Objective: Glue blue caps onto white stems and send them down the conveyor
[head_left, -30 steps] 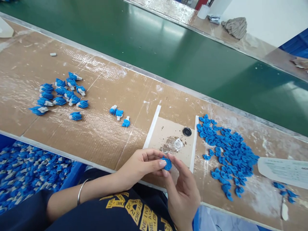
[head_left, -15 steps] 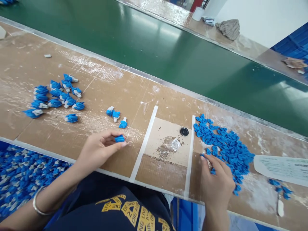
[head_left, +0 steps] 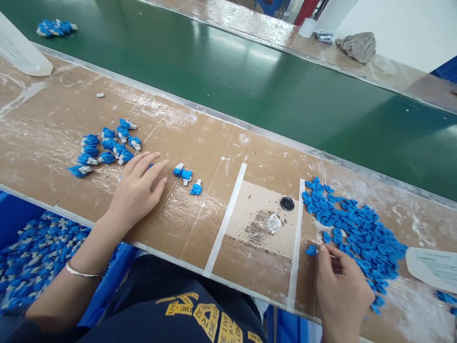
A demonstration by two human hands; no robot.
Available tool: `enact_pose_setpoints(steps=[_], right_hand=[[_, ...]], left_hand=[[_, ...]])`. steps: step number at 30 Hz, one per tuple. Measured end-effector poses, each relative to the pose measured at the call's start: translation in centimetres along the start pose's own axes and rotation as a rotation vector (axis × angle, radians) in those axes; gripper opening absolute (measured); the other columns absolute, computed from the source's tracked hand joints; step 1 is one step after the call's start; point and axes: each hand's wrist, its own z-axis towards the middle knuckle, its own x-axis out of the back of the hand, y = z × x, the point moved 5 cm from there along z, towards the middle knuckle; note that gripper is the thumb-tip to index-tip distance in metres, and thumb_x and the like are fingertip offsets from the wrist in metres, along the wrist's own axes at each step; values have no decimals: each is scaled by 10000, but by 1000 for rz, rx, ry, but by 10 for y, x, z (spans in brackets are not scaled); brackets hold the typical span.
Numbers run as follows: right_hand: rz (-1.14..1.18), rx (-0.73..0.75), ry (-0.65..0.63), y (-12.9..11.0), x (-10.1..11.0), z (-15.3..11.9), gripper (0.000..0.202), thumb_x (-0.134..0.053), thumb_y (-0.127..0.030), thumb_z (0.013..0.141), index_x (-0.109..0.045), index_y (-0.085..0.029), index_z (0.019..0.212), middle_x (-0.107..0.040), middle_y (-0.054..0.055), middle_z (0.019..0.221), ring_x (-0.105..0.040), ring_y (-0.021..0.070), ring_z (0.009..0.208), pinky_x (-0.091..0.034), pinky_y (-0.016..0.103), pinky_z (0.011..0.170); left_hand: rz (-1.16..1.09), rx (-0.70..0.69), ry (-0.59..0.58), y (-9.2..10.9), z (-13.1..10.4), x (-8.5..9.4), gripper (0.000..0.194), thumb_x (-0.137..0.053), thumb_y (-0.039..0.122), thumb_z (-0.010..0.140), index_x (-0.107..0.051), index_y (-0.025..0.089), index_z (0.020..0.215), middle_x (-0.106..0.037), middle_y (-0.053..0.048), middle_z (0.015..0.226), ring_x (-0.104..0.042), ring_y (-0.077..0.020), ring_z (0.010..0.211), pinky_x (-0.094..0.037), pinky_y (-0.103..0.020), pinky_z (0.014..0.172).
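Note:
My left hand (head_left: 137,188) is over the table at the left, palm down, fingers stretched and apart. A bit of blue (head_left: 150,166) shows just past its fingers, mostly hidden. Close by lies a group of blue pieces with white tabs (head_left: 107,145), and several similar pieces (head_left: 186,176) lie to its right. My right hand (head_left: 342,286) rests at the near edge of a heap of small blue rubbery pieces (head_left: 364,233). Its thumb and index finger are pinched together; what is between them is hidden. One loose blue piece (head_left: 311,250) lies just left of the fingertips.
Between two white tape strips (head_left: 226,219) sit a black round cap (head_left: 287,204) and a clear disc (head_left: 273,223) on a wet patch. Behind runs a green conveyor belt (head_left: 228,81) carrying blue pieces (head_left: 56,28). A blue bin (head_left: 94,300) stands below left.
My left hand has moved left and away from me, and its fingers have opened from the blue piece they held. The right hand stays by the heap. The view has shifted left.

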Motion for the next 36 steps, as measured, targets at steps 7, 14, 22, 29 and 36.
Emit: enact_pose_setpoints(steps=[7,14,22,29,36], right_hand=[[75,399,58,-11,9,-6,223,-578,-301,950,-714,-152,1048,-726,119,1043,-685,249,950,-535,385,859],[55,595,-51,-13,-3,-12,258,-510,-296,994,-714,-140,1018,-729,115,1068,-686,236,927,-525,387,859],[9,660,-120,-1,-2,-25,308,-436,-290,1013,-657,-126,1152,-700,135,1156,-678,261,989,-503,426,887],[-26,660,-99,-13,5,-19,332,-449,-336,1011,-680,-101,1048,-712,149,1024,-649,264,880,-496,407,807],[190,466,-31,-57,19,-7,296,-611,-331,941,-632,-164,1184,-713,98,1014,-613,243,943,-501,385,848]], left_hand=[[-228,-149,-278,1,17,-33,378,-348,274,1009,-601,119,1242,-610,-116,1313,-566,-256,1199,-439,-451,1068],[-224,-55,-233,-4,18,-36,343,-413,316,982,-623,172,1212,-650,-112,1208,-594,-271,1120,-460,-454,1026],[-328,51,-205,8,7,-13,276,-500,314,943,-652,160,1114,-689,-119,1106,-632,-259,1037,-502,-413,928],[-874,429,-198,24,-8,-7,173,-641,369,861,-696,217,922,-701,-52,865,-633,-181,738,-511,-305,653],[-1574,833,-500,87,-37,-32,255,-742,408,793,-666,183,886,-674,-20,704,-580,-109,482,-418,-190,393]])
